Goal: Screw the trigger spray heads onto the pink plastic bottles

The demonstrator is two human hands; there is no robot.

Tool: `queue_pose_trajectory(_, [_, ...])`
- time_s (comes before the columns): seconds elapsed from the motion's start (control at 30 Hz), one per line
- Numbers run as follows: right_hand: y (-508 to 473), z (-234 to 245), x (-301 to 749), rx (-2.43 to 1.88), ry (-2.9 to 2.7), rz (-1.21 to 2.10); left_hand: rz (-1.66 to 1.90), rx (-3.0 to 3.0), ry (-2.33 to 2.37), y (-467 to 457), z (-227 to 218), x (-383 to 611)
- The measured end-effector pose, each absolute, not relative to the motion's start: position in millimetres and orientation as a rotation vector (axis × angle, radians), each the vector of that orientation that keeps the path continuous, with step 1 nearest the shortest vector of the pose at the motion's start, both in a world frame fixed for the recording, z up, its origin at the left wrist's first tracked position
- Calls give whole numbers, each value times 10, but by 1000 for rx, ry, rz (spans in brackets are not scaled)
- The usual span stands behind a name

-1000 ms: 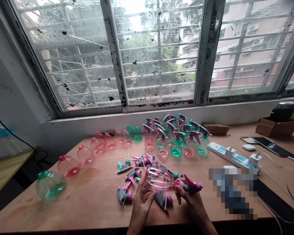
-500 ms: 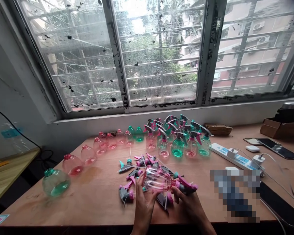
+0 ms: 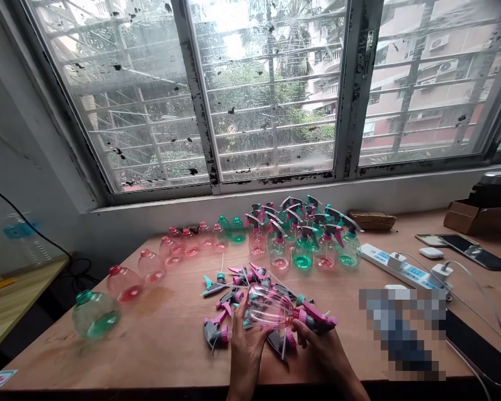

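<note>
A clear pink spray bottle point(image 3: 269, 307) lies sideways between my hands, just above the wooden table point(image 3: 158, 340). My left hand point(image 3: 245, 348) cups the bottle's body from below, fingers curled round it. My right hand point(image 3: 317, 348) grips the pink and grey trigger head point(image 3: 319, 320) at the bottle's neck. Under and behind the bottle lies a pile of loose trigger heads point(image 3: 229, 303) with thin dip tubes.
Assembled pink and green spray bottles point(image 3: 304, 236) cluster near the window sill. Capless bottles point(image 3: 150, 264) run leftward in a row to a green one point(image 3: 95, 313). A power strip point(image 3: 404, 267), phones point(image 3: 476, 253), cardboard boxes point(image 3: 478, 214) and a pixelated patch point(image 3: 403, 331) occupy the right side.
The bottle has stayed between my hands and shifted slightly in my grip; my right hand has worked at the trigger head. The view has moved a little.
</note>
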State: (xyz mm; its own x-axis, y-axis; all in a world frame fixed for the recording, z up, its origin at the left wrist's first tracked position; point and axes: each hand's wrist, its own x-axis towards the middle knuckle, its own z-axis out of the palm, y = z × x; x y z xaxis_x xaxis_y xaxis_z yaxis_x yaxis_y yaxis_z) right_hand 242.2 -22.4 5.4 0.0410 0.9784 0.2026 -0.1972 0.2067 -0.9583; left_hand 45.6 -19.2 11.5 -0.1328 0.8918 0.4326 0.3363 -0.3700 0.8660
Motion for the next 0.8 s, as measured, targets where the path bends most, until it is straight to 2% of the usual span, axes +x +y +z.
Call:
queue_pose_trajectory(0.27, [-249,116,2391,-891,-1140,1194,1589,1403,1241,-184,79,480])
queue_pose_trajectory(0.8, [-202,35,2374,-867,-1134,1187,1571,1373,1070,-78,-91,391])
